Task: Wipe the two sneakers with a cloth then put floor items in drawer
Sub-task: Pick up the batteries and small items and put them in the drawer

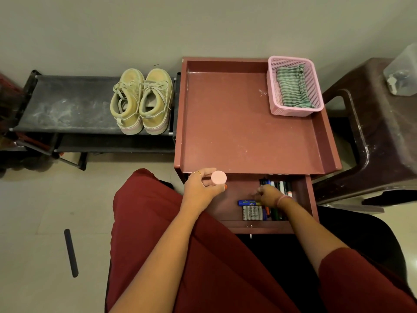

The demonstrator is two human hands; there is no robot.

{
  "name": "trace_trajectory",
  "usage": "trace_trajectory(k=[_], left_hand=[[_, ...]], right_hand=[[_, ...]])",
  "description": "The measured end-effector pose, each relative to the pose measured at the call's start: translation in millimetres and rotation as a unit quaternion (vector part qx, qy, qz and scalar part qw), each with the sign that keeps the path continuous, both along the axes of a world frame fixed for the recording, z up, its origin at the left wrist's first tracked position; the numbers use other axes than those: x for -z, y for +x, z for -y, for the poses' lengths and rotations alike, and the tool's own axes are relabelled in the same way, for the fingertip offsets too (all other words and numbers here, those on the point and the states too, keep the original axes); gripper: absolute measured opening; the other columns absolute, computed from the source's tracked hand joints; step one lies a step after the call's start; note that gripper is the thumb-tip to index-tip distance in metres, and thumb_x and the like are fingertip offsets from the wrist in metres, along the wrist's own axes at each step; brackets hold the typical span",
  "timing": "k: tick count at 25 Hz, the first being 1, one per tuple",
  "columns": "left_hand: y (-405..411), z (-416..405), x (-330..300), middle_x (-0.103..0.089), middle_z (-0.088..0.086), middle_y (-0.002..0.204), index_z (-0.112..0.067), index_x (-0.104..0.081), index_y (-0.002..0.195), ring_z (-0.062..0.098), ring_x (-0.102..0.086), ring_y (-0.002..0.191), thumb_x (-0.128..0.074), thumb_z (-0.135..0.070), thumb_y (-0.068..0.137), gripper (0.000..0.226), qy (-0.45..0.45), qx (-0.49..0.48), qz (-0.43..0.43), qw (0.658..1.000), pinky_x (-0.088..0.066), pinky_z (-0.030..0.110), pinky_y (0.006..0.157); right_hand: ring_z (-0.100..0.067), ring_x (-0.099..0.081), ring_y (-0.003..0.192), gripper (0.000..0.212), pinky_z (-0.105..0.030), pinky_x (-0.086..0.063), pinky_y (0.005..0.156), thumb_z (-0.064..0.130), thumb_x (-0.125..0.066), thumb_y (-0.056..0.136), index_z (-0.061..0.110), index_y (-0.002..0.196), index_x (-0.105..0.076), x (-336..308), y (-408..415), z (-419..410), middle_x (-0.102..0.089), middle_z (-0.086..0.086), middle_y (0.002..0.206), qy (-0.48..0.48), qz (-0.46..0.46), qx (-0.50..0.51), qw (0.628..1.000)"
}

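Note:
Two beige sneakers (141,101) stand side by side on a black shoe rack (67,105). A green striped cloth (293,89) lies in a pink basket (294,85) on the red cabinet top (243,123). Below it the drawer (259,225) is pulled out, holding batteries (252,213), a blue item (247,202) and markers (278,185). My left hand (200,190) grips a small pink round container (218,178) over the drawer's left side. My right hand (269,195) reaches into the drawer among the markers, fingers curled; whether it holds anything is hidden.
A black flat strip (71,253) lies on the tiled floor at the left. A dark brown plastic stool (381,132) stands right of the cabinet with a clear container (404,71) on it. My red-clad knees fill the foreground.

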State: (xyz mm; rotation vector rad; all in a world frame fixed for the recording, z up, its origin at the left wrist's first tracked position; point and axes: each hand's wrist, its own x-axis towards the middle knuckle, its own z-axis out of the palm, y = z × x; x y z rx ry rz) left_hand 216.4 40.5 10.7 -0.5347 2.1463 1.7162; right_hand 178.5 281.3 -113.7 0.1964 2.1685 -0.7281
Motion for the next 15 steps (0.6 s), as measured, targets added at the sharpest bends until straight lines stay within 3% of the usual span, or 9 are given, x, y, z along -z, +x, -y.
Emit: trace_trajectory(k=[3,6,10,12,15], left_hand=[[2,1,0,-0.065,0.001,0.117,-0.020,-0.060,0.115,0.003,-0.063,0.089,-0.081,-0.008,0.072,0.049,-0.022,0.028,-0.010,0.999,-0.050,0.009,0.072],[7,-1,-2,-0.064,-0.002,0.117,-0.021,-0.060,0.116,-0.001,-0.062,0.086,-0.081,-0.008,0.072,0.050,-0.028,0.050,-0.022,0.998,-0.049,0.007,0.069],[8,1,-3,-0.065,0.000,0.115,-0.020,-0.061,0.117,0.003,-0.065,0.088,-0.080,-0.008,0.073,0.050,-0.014,0.047,-0.036,0.998,-0.051,0.010,0.071],[9,2,-4,-0.068,0.003,0.111,-0.021,-0.061,0.116,0.007,-0.068,0.091,-0.082,-0.010,0.072,0.050,0.010,0.051,-0.033,0.998,-0.053,0.016,0.078],[13,3,-4,-0.064,0.003,0.118,-0.019,-0.059,0.120,0.006,-0.066,0.096,-0.082,-0.010,0.073,0.053,0.033,0.070,-0.021,0.997,-0.054,0.018,0.081]], right_hand=[[-0.015,-0.067,0.084,0.024,-0.022,-0.056,0.075,0.014,-0.055,0.094,0.001,0.112,-0.065,-64,3,16,-0.070,-0.010,0.102,-0.216,0.073,0.226,0.947],[-0.014,-0.069,0.085,0.032,-0.025,-0.056,0.079,0.031,-0.056,0.093,0.007,0.111,-0.067,-108,13,37,-0.071,-0.009,0.108,-0.337,0.109,0.267,0.897],[-0.011,-0.068,0.089,0.042,-0.031,-0.051,0.089,0.040,-0.065,0.079,0.012,0.111,-0.066,-130,26,63,-0.072,-0.005,0.106,-0.370,0.090,0.259,0.888],[-0.008,-0.068,0.083,0.037,-0.025,-0.053,0.080,0.037,-0.069,0.075,0.015,0.104,-0.066,-127,28,70,-0.073,-0.001,0.096,-0.370,0.080,0.278,0.883],[-0.005,-0.067,0.075,0.017,-0.017,-0.052,0.066,0.022,-0.067,0.084,0.015,0.099,-0.067,-118,27,76,-0.072,-0.001,0.089,-0.385,0.089,0.309,0.865]])
